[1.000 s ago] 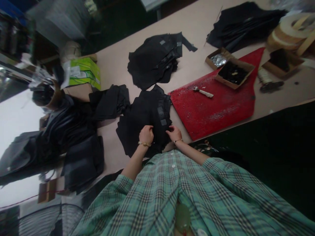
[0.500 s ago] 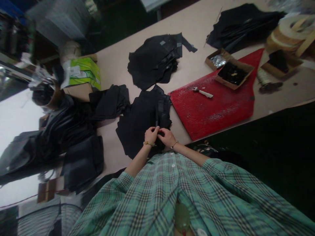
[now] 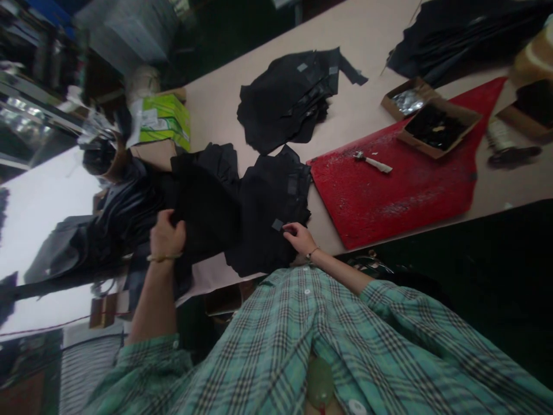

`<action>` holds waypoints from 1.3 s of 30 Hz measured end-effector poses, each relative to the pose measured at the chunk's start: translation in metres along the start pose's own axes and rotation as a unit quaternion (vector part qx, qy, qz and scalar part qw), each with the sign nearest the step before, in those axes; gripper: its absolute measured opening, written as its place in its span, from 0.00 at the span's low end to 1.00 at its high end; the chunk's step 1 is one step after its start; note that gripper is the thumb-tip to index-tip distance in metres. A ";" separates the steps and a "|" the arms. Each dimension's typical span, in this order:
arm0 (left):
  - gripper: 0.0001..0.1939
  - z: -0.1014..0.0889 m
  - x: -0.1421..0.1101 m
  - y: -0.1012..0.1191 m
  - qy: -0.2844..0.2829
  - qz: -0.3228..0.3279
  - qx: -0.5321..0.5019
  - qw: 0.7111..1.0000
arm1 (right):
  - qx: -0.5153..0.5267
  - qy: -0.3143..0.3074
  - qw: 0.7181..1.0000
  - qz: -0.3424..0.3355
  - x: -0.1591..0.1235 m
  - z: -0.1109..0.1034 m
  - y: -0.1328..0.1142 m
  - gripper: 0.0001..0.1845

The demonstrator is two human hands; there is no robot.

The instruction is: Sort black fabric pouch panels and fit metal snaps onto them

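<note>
Left hand (image 3: 167,235) moved out, gripping black fabric (image 3: 203,202); right fingers (image 3: 290,229) beside tag (image 3: 277,225).

The fingers of the left hand (image 3: 167,235) are hidden behind the limp black sheet (image 3: 203,202). Well past the right hand (image 3: 300,238), the dark bits in the brown cardboard tray (image 3: 438,128) are too small to tell, and the pale wound roll (image 3: 533,52) is cut off by the edge.

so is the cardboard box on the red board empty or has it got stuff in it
Not empty: the cardboard box holds dark pieces with a pale bit among them, too small to identify.
</note>
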State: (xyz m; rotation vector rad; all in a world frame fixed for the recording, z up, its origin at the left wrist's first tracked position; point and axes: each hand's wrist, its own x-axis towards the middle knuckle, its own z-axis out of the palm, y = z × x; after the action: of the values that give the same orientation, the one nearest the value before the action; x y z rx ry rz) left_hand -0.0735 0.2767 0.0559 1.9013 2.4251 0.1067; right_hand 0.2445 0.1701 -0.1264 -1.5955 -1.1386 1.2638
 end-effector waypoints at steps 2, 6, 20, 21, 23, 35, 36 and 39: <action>0.31 -0.029 0.008 -0.026 0.080 0.001 0.036 0.996 | 0.050 0.025 0.995 0.087 0.002 -0.003 0.008 0.11; 0.23 -0.018 -0.009 -0.010 0.077 0.101 0.094 0.987 | 0.162 -0.002 0.962 0.219 0.004 -0.002 0.011 0.10; 0.17 0.180 -0.114 0.150 -0.209 0.226 0.050 0.950 | 0.181 0.059 0.922 0.337 -0.011 -0.016 0.017 0.12; 0.16 0.180 -0.113 0.151 -0.218 0.222 0.053 0.949 | 0.181 0.056 0.922 0.337 -0.011 -0.016 0.018 0.13; 0.17 0.174 -0.104 0.147 -0.225 0.211 0.047 0.950 | 0.177 0.052 0.923 0.337 -0.010 -0.015 0.020 0.13; 0.18 -0.001 0.046 -0.012 0.024 0.008 0.120 0.993 | 0.188 0.050 0.923 0.332 -0.005 -0.012 0.032 0.13; 0.17 0.001 0.039 -0.007 0.024 0.020 0.122 0.992 | 0.188 0.049 0.923 0.333 -0.005 -0.012 0.031 0.13; 0.13 0.040 0.002 0.035 -0.045 0.093 0.097 0.990 | 0.185 0.053 0.921 0.339 -0.005 -0.012 0.029 0.11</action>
State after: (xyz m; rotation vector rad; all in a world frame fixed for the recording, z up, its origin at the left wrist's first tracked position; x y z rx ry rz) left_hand -0.0368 0.2877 0.0190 2.1590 2.2694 -0.2090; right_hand 0.2605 0.1569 -0.1502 -1.7886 -0.2276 1.6760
